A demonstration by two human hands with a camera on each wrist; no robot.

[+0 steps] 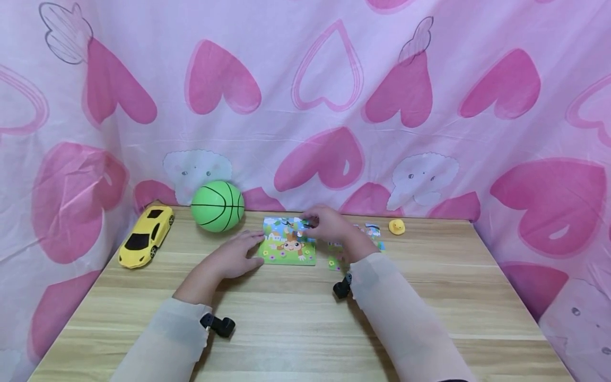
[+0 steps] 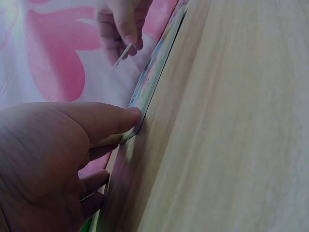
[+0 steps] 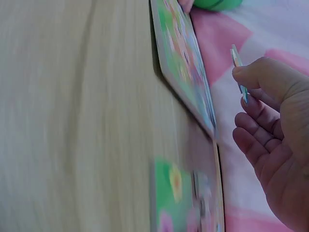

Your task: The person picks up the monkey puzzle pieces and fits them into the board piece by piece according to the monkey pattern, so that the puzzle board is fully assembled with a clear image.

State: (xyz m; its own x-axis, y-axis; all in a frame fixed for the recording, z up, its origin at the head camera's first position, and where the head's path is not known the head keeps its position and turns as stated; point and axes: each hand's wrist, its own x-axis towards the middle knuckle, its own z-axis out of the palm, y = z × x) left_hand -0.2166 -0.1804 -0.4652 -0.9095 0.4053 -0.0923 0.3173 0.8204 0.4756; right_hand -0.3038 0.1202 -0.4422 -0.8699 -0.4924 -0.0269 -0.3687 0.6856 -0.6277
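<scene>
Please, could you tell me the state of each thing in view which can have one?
Puzzle board: flat, partly hidden in the head view.
Left hand: touching the puzzle board's edge.
Right hand: pinching a puzzle piece.
Puzzle piece: raised, between thumb and fingers.
Other pieces: lying right of the puzzle board, partly hidden.
Toy car: on its wheels.
Green ball: round, undented.
Toy duck: upright.
Curtain: hanging, creased.

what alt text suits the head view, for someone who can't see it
A person's right hand pinches a puzzle piece above a monkey puzzle; the left hand touches the puzzle's left edge. On the wooden table, more puzzle pieces and a yellow duck are at right, a yellow toy car and green ball at left.
</scene>
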